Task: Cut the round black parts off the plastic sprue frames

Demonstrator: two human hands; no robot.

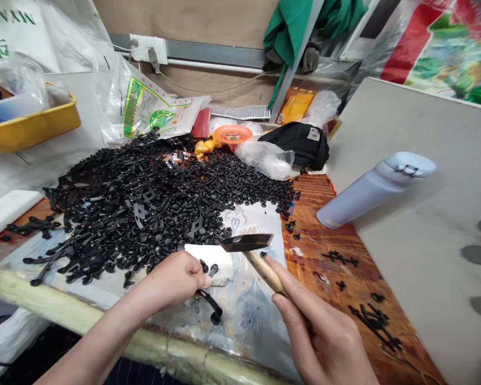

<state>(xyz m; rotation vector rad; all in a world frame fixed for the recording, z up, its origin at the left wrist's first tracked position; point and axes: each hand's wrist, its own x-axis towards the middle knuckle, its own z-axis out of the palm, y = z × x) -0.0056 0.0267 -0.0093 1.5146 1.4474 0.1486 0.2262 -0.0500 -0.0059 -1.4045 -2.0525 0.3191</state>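
My left hand (172, 280) pinches a thin black plastic strip (209, 305) with round studs, holding it down on a small white block (210, 259) on the table. My right hand (324, 337) grips the wooden handle of a small hammer (246, 243), whose dark metal head hovers just above the block. A big heap of black plastic strips and studs (152, 198) lies right behind the block.
A pale blue bottle (374, 187) lies on its side on a grey board (425, 240) at right. Several loose black pieces (372, 318) lie on the wooden tabletop. At the back are a yellow bin (32, 128), plastic bags (152, 107) and a black pouch (302, 141).
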